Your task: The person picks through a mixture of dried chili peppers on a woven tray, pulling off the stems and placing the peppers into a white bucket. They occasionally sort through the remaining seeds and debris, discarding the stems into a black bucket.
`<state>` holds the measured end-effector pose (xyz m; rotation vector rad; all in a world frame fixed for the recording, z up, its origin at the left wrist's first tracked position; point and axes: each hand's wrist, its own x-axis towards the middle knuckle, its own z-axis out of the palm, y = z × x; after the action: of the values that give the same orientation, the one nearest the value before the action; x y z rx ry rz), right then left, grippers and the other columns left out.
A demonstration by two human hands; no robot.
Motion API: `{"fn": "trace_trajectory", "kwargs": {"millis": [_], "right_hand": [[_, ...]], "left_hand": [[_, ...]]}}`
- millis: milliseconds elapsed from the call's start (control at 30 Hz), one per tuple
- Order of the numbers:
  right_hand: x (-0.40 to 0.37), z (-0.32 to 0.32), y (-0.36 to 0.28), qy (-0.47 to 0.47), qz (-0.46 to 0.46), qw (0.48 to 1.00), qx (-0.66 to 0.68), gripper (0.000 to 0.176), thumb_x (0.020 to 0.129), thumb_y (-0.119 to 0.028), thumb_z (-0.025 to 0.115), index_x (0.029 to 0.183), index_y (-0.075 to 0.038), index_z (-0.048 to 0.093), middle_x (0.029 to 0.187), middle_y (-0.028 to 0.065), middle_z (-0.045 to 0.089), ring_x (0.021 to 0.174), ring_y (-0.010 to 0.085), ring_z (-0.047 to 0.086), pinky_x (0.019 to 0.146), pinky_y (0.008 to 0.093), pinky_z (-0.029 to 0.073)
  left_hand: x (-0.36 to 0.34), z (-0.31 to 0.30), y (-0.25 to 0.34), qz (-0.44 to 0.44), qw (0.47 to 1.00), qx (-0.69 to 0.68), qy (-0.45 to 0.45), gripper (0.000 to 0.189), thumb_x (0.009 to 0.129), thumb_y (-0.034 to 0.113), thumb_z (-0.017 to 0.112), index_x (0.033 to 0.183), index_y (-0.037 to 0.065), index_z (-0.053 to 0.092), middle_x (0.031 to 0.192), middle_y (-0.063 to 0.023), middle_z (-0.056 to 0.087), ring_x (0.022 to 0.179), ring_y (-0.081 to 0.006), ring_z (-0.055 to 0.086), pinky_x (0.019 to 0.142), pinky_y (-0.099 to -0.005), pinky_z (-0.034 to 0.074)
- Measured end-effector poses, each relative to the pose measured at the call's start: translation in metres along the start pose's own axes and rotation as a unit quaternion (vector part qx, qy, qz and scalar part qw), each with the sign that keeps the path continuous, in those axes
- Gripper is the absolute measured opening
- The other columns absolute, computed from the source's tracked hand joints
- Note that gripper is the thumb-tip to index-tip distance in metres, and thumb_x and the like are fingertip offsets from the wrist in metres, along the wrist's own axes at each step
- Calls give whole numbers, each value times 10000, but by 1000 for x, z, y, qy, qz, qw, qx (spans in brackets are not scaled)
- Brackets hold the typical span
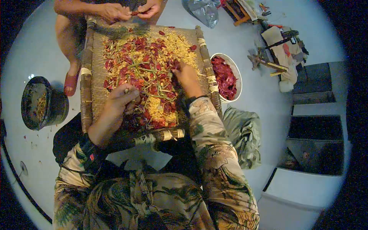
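Red dried pepper pieces point(157, 48), green stems point(143, 69) and yellow seeds point(174, 40) lie spread over a woven tray with a wooden frame point(87, 73). My left hand point(123, 99) is over the tray's lower left part, its fingers curled together; what they hold, if anything, is too small to name. At the right of the pile, my right hand point(186, 76) has its fingertips closed on a dark red pepper piece point(176, 66). Another person's hands point(130, 12) pinch a small red piece beyond the tray's far edge.
A white bucket point(240, 78) of red pepper pieces stands right of the tray. A black bucket point(50, 103) with stems inside is at the left. Greenish cloth point(243, 134) lies at the lower right, and a plastic bag point(203, 11) sits beyond the tray.
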<state>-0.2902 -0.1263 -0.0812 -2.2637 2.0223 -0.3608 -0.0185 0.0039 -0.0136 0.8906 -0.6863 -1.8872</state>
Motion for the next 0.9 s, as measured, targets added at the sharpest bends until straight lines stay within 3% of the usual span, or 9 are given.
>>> {"fn": "trace_trajectory", "kwargs": {"millis": [100,167,267,500,533,633,767,867,900], "right_hand": [[-12,-11,-4,-13,48,980,192,274,758,-302,685,816,-53,585,735,100,612,683,255,593,600,369,463],[-16,-6,3,-40,61,917,392,249,756,-274,695,795,-51,592,715,64,604,653,214,588,571,336,463],[-57,-78,-63,-164,192,704,664,146,815,-205,646,829,-75,580,718,11,588,620,108,547,502,237,424],[-117,-74,-114,-189,205,487,828,79,863,-151,578,904,-87,555,792,33,609,613,86,529,487,200,417],[-120,-77,-122,-183,186,486,834,76,870,-152,567,909,-88,551,793,25,604,609,88,529,495,204,424],[-122,-67,-125,-216,196,452,843,91,877,-157,556,929,-84,547,787,15,595,606,90,529,499,212,430],[-120,-68,-121,-255,149,482,825,170,887,-172,549,994,-41,556,864,51,589,667,102,551,549,236,467],[-121,-77,-132,-130,123,701,690,302,839,-169,604,1093,-27,519,968,78,586,790,182,590,668,276,511],[-121,-78,-135,-70,59,774,627,342,826,-162,614,1119,-22,509,1015,96,578,836,214,591,712,290,503]], "left_hand": [[-4,7,2,14,996,86,15,83,867,174,566,866,98,531,694,-1,532,519,-49,395,448,-197,277],[-2,7,-4,17,994,109,28,109,868,199,570,865,98,532,683,15,518,522,-42,399,452,-195,283],[-6,17,2,34,988,148,39,112,874,227,560,846,132,508,676,65,460,563,-32,378,488,-189,279],[-11,24,2,151,968,199,-2,126,855,203,583,912,114,515,737,53,497,670,-59,465,590,-187,375],[-7,22,-1,206,944,257,8,122,847,166,590,905,89,516,768,24,526,733,-82,503,654,-218,418],[-8,19,-4,184,954,237,4,111,831,111,610,860,38,531,841,-14,527,816,-85,501,695,-242,417],[-11,21,-1,192,949,251,21,112,847,134,586,856,35,534,798,-8,537,779,-92,503,684,-245,416],[-9,20,0,225,919,322,35,132,843,165,584,856,42,540,758,-7,538,740,-92,498,660,-245,412],[-10,20,2,227,913,337,39,139,836,152,588,843,22,538,751,-20,534,737,-95,497,653,-249,408]]}}
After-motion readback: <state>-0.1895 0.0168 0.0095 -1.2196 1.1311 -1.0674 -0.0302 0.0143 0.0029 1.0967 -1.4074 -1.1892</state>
